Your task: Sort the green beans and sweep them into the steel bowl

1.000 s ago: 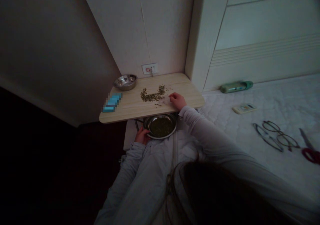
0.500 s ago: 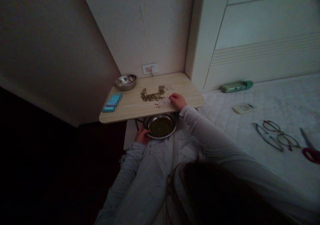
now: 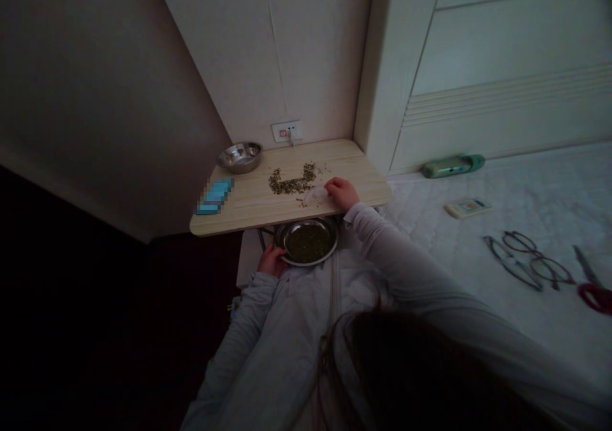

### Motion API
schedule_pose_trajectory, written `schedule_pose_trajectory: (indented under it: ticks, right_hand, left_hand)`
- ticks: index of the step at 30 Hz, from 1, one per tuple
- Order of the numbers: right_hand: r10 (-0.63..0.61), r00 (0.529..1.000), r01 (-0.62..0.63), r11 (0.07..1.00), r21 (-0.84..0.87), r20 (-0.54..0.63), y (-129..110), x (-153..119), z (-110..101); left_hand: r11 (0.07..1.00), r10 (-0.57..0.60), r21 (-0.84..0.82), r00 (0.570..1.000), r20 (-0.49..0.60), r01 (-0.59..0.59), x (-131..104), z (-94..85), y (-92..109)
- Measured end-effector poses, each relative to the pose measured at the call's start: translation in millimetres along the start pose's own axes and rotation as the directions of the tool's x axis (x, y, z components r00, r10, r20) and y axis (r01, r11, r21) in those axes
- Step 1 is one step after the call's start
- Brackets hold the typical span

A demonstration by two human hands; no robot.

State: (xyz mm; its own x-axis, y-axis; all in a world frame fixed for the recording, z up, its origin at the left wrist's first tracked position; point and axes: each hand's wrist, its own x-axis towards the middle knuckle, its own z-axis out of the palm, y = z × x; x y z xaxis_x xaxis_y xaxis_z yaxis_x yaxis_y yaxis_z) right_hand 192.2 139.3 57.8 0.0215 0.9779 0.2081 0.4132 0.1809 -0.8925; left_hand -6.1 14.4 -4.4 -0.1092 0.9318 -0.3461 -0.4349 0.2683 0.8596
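Note:
My right hand [image 3: 342, 194] rests low over the right side of a small wooden table [image 3: 243, 214], its fingers pinched on the edge of a thin clear plastic piece [image 3: 314, 194]. Just beyond that piece, small green beans [image 3: 291, 185] lie in a rough U, with a few strays around it. Below the table's front edge, my left hand [image 3: 272, 261] grips the left rim of a metal bowl [image 3: 310, 264] held at my lap. Green beans [image 3: 308, 241] cover the inside of this bowl; its far rim sits close under the tabletop.
Another metal bowl [image 3: 240, 158] stands at the table's back left, near a blurred blue phone-like object [image 3: 215, 196]. To the right, a bed [image 3: 430, 246] bears a green bottle-like object [image 3: 452, 166], a remote control [image 3: 467, 208], glasses [image 3: 521, 262] and red-handled scissors [image 3: 594, 297].
My right hand has shifted very slightly to the right with the clear plastic piece. The left hand and the bowl stay where they were.

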Motion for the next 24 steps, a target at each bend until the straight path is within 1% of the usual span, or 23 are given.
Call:
schedule_pose_trajectory:
  ticks: [12, 16, 19, 24]
  right_hand:
    - [0.017, 1.000, -0.016, 1.000, 0.021, -0.019, 3.8, 1.9, 0.9]
    - [0.007, 1.000, -0.006, 0.999, 0.036, -0.019, 4.7, 2.7, 1.8]
    - [-0.001, 1.000, 0.002, 0.999, 0.043, -0.023, 5.4, 3.0, 2.4]
    - [-0.001, 1.000, 0.001, 1.000, 0.028, -0.013, 6.3, 3.3, 2.2]
  left_hand:
    - [1.000, 0.003, 0.014, 1.000, -0.005, -0.003, -1.9, 1.1, 1.5]
    - [1.000, 0.016, 0.005, 1.000, 0.010, -0.016, 0.3, -0.1, -0.4]
    - [1.000, 0.005, 0.002, 1.000, 0.018, -0.005, 1.0, -0.8, -0.8]
    - [1.000, 0.013, 0.001, 1.000, 0.010, -0.013, 0.0, -0.1, 0.4]
